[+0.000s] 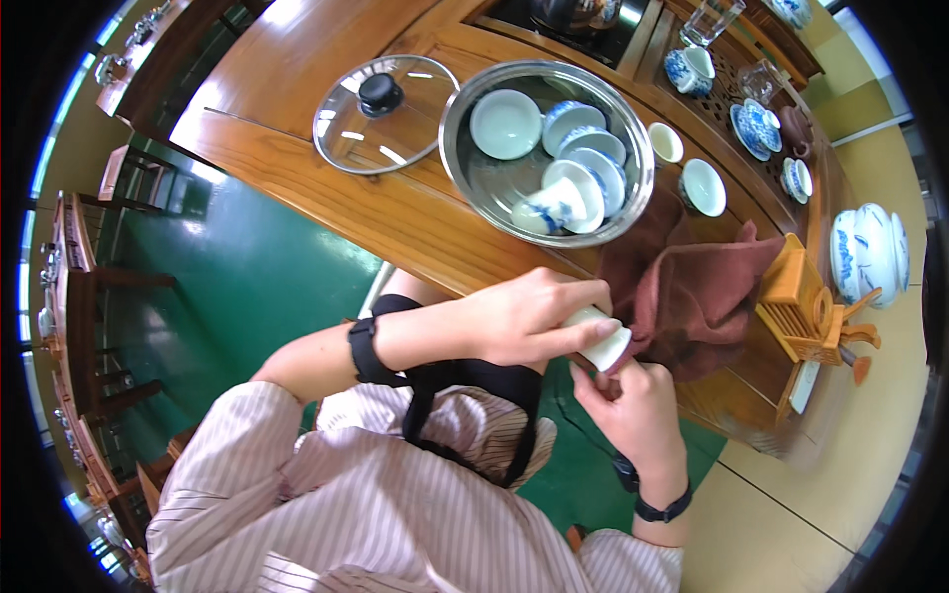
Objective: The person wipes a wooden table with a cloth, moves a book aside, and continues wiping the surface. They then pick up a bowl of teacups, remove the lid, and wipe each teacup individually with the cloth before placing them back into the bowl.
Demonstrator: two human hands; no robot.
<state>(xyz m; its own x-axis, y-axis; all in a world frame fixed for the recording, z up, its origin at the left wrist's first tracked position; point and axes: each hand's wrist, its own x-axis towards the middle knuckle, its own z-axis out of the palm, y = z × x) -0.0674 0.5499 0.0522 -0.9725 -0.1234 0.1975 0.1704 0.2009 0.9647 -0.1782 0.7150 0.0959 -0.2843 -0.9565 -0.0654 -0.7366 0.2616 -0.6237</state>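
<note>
Over the table's front edge, my left hand (545, 319) holds a small white porcelain cup (609, 347), tilted with its mouth toward my right hand (634, 404). My right hand grips part of a brown cloth (700, 296) at the cup's rim; its fingertips are partly hidden there. The rest of the cloth lies crumpled on the wooden table. Beyond my hands stands a round stainless steel pot (482, 199). Inside it are a white bowl (506, 124), several blue-and-white cups (593, 141) leaning in a row, and another piece of blue-and-white porcelain (545, 209) on its side.
A glass lid (345, 137) with a black knob lies left of the pot. Two cups (703, 187) stand to its right. Farther right are a wooden tea-tool holder (804, 315), a lidded jar (864, 248), a gaiwan (758, 127), a pitcher (689, 72) and a brown teapot (796, 130).
</note>
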